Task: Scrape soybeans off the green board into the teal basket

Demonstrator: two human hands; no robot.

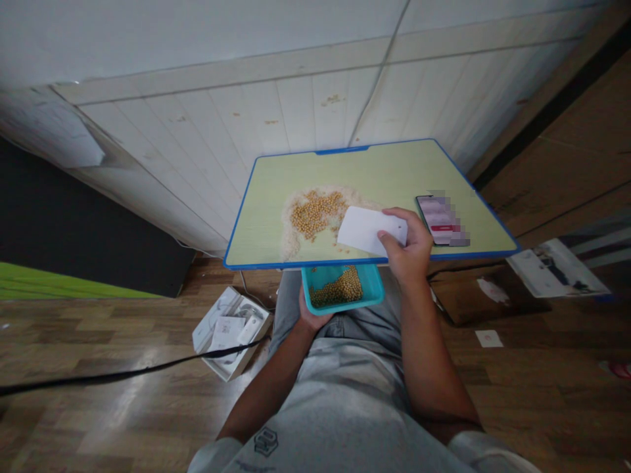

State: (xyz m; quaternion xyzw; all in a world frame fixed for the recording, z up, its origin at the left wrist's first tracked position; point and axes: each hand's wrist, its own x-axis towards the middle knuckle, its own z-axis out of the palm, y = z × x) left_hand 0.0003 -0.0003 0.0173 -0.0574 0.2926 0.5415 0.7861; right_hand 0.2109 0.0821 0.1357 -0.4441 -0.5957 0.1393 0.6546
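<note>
Right hand, card; illegible shirt logo

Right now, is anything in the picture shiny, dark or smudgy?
In the head view, pale glare streaks the wooden floor at lower left; in the head view, the beans in the teal tray look darker on the left side; also in the head view, blocky squares cover part of the phone.

Below the desk, which covers its far rim, the tray hides part of the left hand. On the desk's right, the phone is partly pixelated. Lower left of the desk, a strap is cut off.
</note>
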